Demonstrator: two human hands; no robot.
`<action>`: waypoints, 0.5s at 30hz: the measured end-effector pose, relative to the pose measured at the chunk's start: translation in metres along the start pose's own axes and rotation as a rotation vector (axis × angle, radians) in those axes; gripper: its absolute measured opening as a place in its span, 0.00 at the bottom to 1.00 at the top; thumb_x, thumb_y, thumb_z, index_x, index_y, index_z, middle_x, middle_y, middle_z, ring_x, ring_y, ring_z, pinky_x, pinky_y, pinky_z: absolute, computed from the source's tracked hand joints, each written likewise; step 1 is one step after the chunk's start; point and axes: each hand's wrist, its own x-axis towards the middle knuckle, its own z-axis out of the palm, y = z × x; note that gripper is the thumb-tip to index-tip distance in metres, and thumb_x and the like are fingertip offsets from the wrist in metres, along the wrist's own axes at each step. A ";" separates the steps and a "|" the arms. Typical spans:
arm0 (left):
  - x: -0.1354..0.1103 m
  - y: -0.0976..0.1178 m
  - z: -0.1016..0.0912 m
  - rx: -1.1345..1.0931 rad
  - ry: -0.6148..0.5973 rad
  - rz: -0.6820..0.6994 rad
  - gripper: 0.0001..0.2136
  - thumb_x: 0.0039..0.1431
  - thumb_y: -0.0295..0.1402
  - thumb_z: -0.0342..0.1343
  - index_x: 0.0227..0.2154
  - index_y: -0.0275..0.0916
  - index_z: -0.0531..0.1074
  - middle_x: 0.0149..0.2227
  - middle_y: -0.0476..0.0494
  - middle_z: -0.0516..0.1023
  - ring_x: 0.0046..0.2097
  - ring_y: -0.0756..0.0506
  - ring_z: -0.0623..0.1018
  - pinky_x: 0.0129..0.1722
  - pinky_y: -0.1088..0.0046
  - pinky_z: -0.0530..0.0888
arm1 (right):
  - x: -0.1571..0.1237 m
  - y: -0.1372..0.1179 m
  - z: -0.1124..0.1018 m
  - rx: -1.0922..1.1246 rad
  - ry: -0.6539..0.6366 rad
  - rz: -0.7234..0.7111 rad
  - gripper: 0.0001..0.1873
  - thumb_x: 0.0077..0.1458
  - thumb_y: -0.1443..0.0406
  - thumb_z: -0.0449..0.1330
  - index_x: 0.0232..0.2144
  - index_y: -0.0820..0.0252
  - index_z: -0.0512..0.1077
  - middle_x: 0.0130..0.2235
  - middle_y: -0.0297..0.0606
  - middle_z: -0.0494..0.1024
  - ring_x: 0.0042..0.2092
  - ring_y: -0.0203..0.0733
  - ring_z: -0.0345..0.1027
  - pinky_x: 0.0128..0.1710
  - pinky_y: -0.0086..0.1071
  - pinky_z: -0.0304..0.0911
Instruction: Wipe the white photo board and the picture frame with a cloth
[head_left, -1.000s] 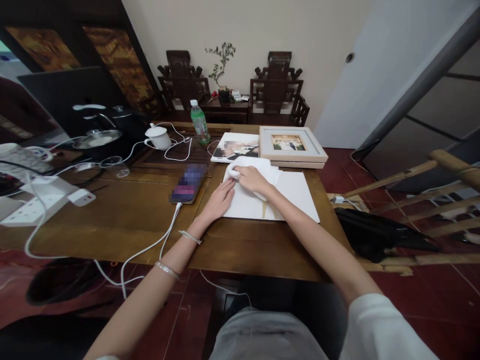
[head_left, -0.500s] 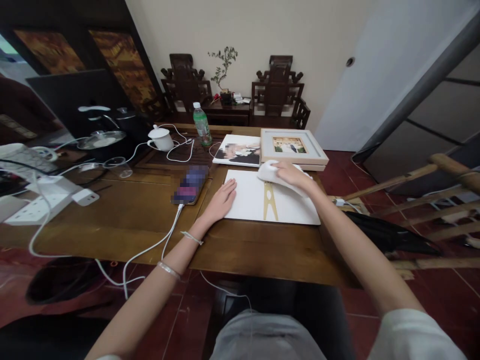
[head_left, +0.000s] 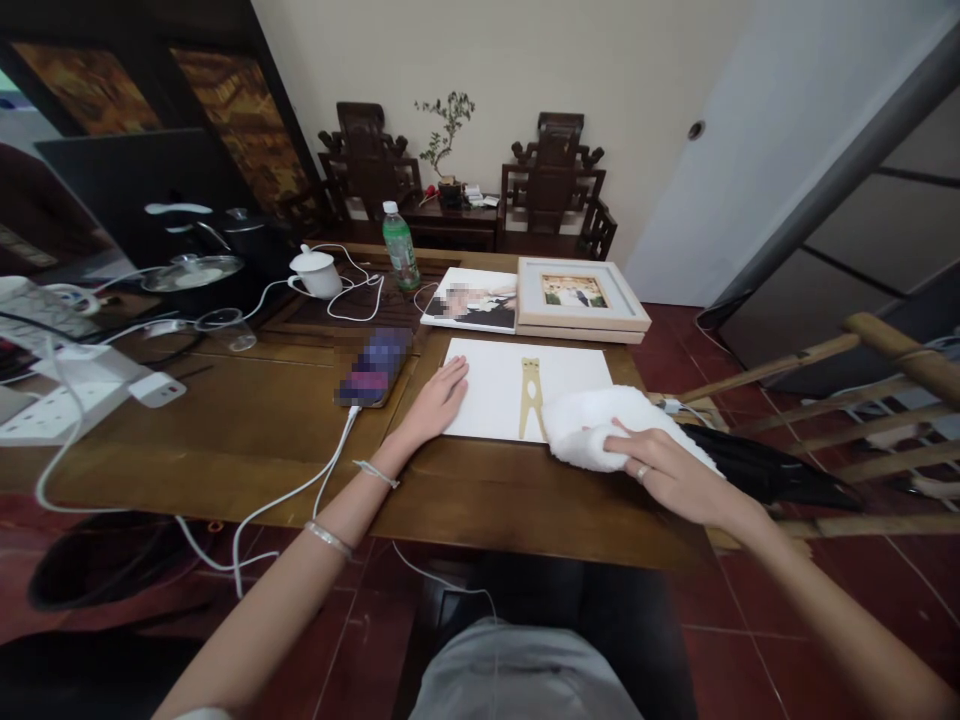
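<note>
**Cloth at the near right corner of the white panel**

Head view: We see our right hand [head_left: 671, 478] closed over a bunched white cloth [head_left: 600, 430], fingers curled onto its near edge. The cloth rests on the bench [head_left: 262, 420] at the near right corner of a flat white panel [head_left: 495, 385], overlapping that corner and spilling past it toward the bench's right edge. Our left hand [head_left: 435, 400] lies flat and open, fingers together, palm down on the panel's left edge, gripping nothing.

The relation that matters: the panel lies to the left of the cloth hand and away from us, its long axis running left to right across the bench, so the right hand is the nearer one to its uncovered surface. A tan peg-shaped piece [head_left: 529, 398] sits on the panel just left of the cloth, pointing away from us.

A picture frame [head_left: 577, 292] stacked on another, and a photo print [head_left: 472, 300], sit just beyond the panel. A phone [head_left: 371, 368] lies left of the left hand.

The cloth hides the panel's near right corner, and we cannot tell how far it covers the bench edge. The dark object right of the bench is hard to make out.
</note>
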 end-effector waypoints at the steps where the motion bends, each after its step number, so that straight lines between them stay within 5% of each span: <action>1: 0.000 0.000 0.000 -0.002 0.002 0.001 0.24 0.64 0.41 0.40 0.54 0.31 0.67 0.61 0.35 0.64 0.63 0.41 0.61 0.64 0.59 0.56 | -0.002 0.002 0.000 0.007 -0.002 -0.012 0.21 0.54 0.68 0.45 0.43 0.57 0.74 0.44 0.43 0.77 0.49 0.52 0.66 0.47 0.43 0.59; 4: 0.000 -0.001 0.000 -0.006 0.008 -0.001 0.24 0.64 0.42 0.40 0.54 0.30 0.68 0.60 0.34 0.64 0.63 0.41 0.61 0.64 0.59 0.55 | 0.009 0.010 0.000 0.016 0.035 -0.038 0.19 0.53 0.68 0.45 0.39 0.57 0.74 0.40 0.43 0.77 0.50 0.54 0.65 0.46 0.44 0.60; 9: 0.000 -0.002 -0.001 -0.010 0.001 -0.007 0.24 0.64 0.43 0.40 0.54 0.33 0.68 0.60 0.37 0.65 0.63 0.41 0.61 0.64 0.58 0.56 | 0.066 0.029 -0.007 0.026 0.091 -0.049 0.17 0.51 0.68 0.45 0.32 0.59 0.73 0.27 0.38 0.73 0.35 0.47 0.67 0.41 0.38 0.59; 15: 0.000 -0.001 -0.002 -0.006 0.000 -0.014 0.23 0.63 0.41 0.41 0.54 0.34 0.68 0.60 0.38 0.65 0.63 0.42 0.61 0.63 0.57 0.56 | 0.128 0.054 -0.010 0.086 0.211 -0.009 0.18 0.49 0.70 0.45 0.35 0.62 0.73 0.40 0.42 0.77 0.42 0.48 0.66 0.42 0.34 0.56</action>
